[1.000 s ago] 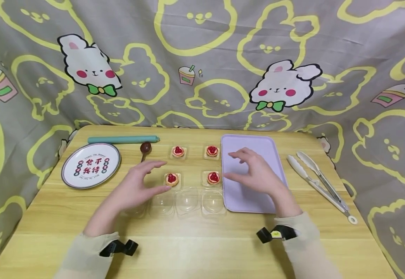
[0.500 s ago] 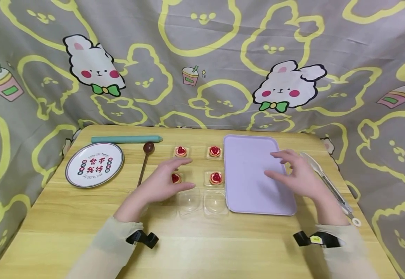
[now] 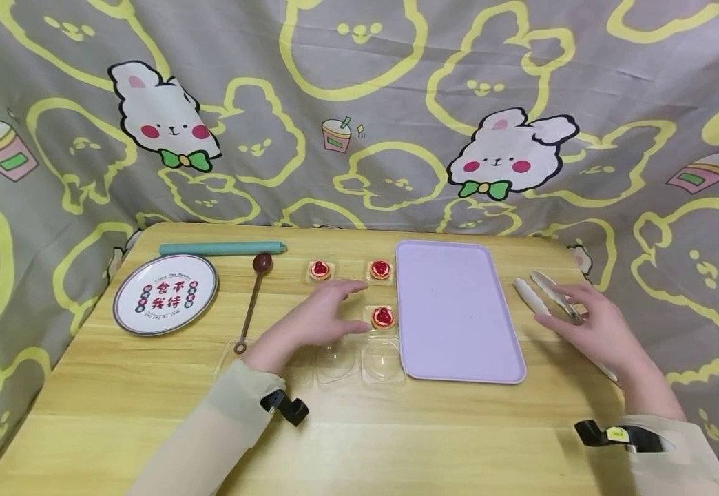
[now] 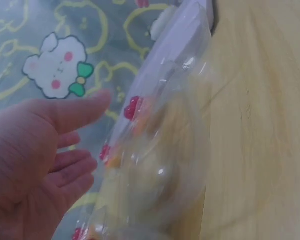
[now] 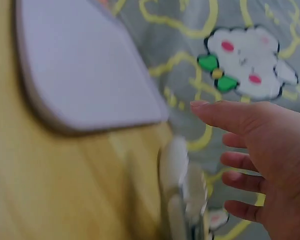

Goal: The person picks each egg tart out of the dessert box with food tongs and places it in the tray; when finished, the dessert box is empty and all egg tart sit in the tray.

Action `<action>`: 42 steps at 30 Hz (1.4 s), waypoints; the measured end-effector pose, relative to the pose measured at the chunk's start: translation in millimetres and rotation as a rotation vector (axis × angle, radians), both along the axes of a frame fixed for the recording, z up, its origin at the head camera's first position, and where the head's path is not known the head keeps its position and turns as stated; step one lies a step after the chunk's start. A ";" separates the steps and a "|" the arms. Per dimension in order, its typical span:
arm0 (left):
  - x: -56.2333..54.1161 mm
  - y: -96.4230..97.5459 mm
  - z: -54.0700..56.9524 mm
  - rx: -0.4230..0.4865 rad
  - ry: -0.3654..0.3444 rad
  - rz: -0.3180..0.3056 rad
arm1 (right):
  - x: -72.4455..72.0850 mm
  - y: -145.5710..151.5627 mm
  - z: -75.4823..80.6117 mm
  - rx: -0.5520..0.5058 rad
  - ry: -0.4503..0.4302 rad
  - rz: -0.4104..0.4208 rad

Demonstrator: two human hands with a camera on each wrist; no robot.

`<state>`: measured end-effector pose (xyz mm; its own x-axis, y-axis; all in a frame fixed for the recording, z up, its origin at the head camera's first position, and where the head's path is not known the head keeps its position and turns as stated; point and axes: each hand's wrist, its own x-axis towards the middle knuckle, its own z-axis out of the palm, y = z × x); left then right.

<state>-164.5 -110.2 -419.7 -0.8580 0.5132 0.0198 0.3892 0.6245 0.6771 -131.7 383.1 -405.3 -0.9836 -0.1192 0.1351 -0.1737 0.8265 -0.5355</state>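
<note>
My left hand [image 3: 322,318] hovers over the middle of the table with thumb and fingers spread, holding nothing. It is nearest a small tart with red topping [image 3: 383,317] in a clear base. Two more such tarts, a back-left tart [image 3: 319,270] and a back-right tart [image 3: 381,269], sit behind; a fourth is hidden by the hand. Clear plastic lids [image 3: 383,359] lie in a row in front. On the right, my right hand [image 3: 604,329] is above the tongs [image 3: 532,297], covering part of them. In the right wrist view its fingers are apart from the tongs [image 5: 174,167].
A lilac tray [image 3: 461,317] lies between the tarts and the tongs. To the left are a white plate [image 3: 167,295] with red lettering, a brown ladle-like spoon [image 3: 253,300] and a teal rod [image 3: 220,248]. A patterned curtain [image 3: 390,103] hangs behind the table.
Both hands have moved right: the left from the front-left tart toward the front-right one, the right across the tray to above the tongs. Tarts, lids and tray have stayed in place.
</note>
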 end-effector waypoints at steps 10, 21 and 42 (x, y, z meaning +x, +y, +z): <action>-10.0 14.3 -4.5 -0.071 -0.047 0.003 | 3.6 39.9 -38.8 0.029 -0.068 -0.071; -14.7 19.9 -13.6 -0.068 -0.061 -0.024 | 9.4 47.8 -59.2 0.048 -0.044 -0.138; -17.2 21.3 -14.4 -0.063 -0.116 -0.011 | 8.2 36.0 -55.1 0.000 -0.043 -0.285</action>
<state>-181.7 -88.9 -434.1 -0.8473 0.5193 -0.1117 0.3176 0.6638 0.6771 -123.6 419.1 -460.4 -0.9823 0.1632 0.0921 0.0890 0.8388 -0.5370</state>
